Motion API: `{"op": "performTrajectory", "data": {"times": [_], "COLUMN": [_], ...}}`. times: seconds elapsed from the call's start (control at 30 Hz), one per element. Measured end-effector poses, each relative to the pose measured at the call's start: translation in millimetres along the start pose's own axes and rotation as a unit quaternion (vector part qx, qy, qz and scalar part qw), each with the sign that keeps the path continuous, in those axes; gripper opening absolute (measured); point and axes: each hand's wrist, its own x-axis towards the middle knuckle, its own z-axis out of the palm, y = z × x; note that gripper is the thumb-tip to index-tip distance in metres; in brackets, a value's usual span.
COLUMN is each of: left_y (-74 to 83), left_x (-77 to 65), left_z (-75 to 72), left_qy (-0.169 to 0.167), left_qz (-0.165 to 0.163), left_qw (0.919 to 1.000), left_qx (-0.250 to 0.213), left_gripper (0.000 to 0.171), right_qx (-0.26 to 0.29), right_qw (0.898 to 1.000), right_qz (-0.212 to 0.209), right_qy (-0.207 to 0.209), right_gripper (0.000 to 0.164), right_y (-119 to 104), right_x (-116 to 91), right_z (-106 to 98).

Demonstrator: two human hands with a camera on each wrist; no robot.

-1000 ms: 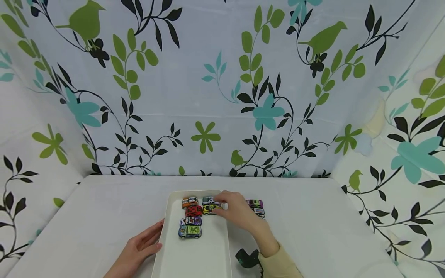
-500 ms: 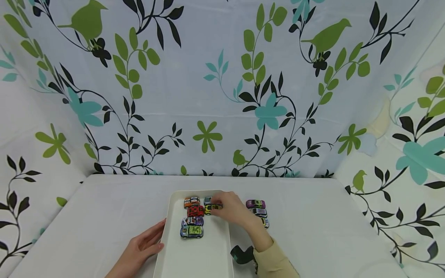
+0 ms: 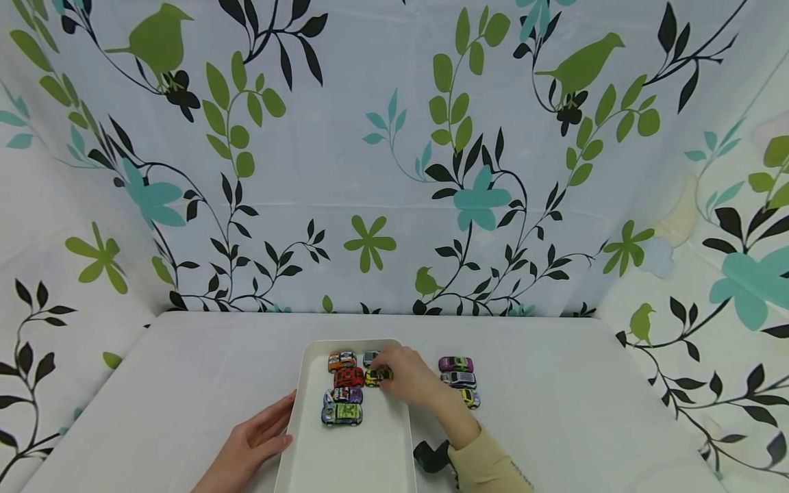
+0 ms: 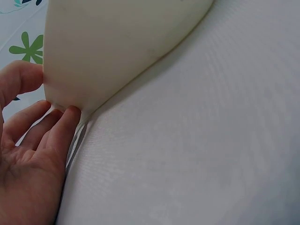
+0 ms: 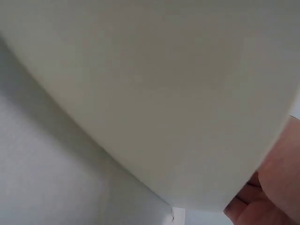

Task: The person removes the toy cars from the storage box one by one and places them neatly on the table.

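My right hand reaches over the tray's far right corner. Its curled fingers are at a yellow-and-black toy car and partly cover a grey-blue toy car behind it. Left of these stand an orange toy car, a red one, a purple one and a green-and-blue one. The left hand rests along the white tray's left side. In the left wrist view its fingertips touch the outer wall. The right wrist view shows mostly the tray wall, with part of the right hand.
Right of the tray, a purple toy car, a silver striped one and a yellow one stand on the white table. A dark object lies near the right sleeve. Patterned cloth borders the table.
My right hand stays over the far right corner while its fingers draw closer together and its forearm shifts slightly. More of the yellow car on the table shows. The left hand has not moved.
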Motion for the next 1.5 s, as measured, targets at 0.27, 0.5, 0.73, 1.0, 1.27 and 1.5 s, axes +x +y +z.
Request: {"op": "performTrajectory", "data": {"times": [0.27, 0.5, 0.73, 1.0, 1.27, 1.5], "left_y": [-0.3, -4.1, -3.9, -2.5, -3.4, -1.6], "left_x": [0.6, 1.4, 1.2, 2.4, 2.3, 2.4], "left_z": [0.8, -0.6, 0.3, 0.5, -0.2, -0.8], "left_qy": [0.002, 0.001, 0.004, 0.014, 0.017, 0.014], "left_qz": [0.002, 0.010, 0.010, -0.022, -0.024, -0.023], "left_qw": [1.0000, 0.9999, 0.9999, 0.9996, 0.9995, 0.9996], "left_qx": [0.000, -0.007, 0.005, 0.007, 0.010, 0.013], "left_gripper": [0.074, 0.073, 0.073, 0.076, 0.075, 0.076], "right_qx": [-0.016, -0.001, 0.009, 0.011, 0.025, 0.035], "right_qw": [1.000, 1.000, 0.999, 0.997, 0.997, 0.996], "right_qz": [-0.015, -0.021, -0.037, -0.043, -0.021, -0.024], "right_qy": [0.005, 0.014, 0.031, 0.060, 0.069, 0.072], "right_gripper": [0.029, 0.028, 0.027, 0.026, 0.026, 0.028], "right_y": [2.1, 4.6, 2.3, -3.0, -5.8, -3.5], "right_x": [-1.7, -2.3, -8.1, -15.4, -26.1, -34.6], "right_z": [3.4, 5.4, 0.8, -10.1, -18.1, -24.4]}}
